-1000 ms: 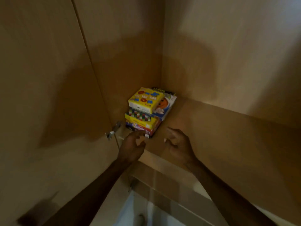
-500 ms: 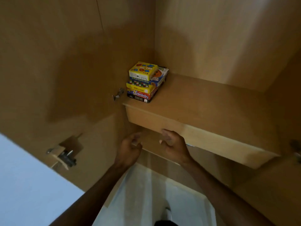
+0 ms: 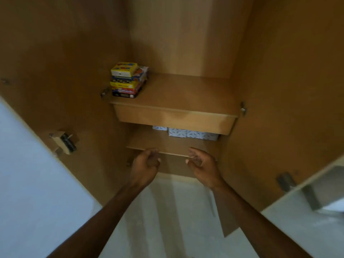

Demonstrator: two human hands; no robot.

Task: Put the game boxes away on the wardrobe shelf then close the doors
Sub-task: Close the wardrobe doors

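A stack of several colourful game boxes stands at the left end of the upper wardrobe shelf, a yellow box on top. Both wardrobe doors hang open: the left door and the right door show their wooden inner faces. My left hand floats well below the boxes, fingers loosely curled and holding nothing. Beside it my right hand is also empty, fingers spread and bent. Both hands sit in front of the lower shelf's edge, apart from everything.
Blue-and-white patterned boxes lie at the back of the lower shelf. A metal latch is fixed to the left door, hinges on the right. White floor shows below.
Both hands have drawn back and down from the game boxes to below the upper shelf. The view has pulled away, showing the lower shelf and both open doors.
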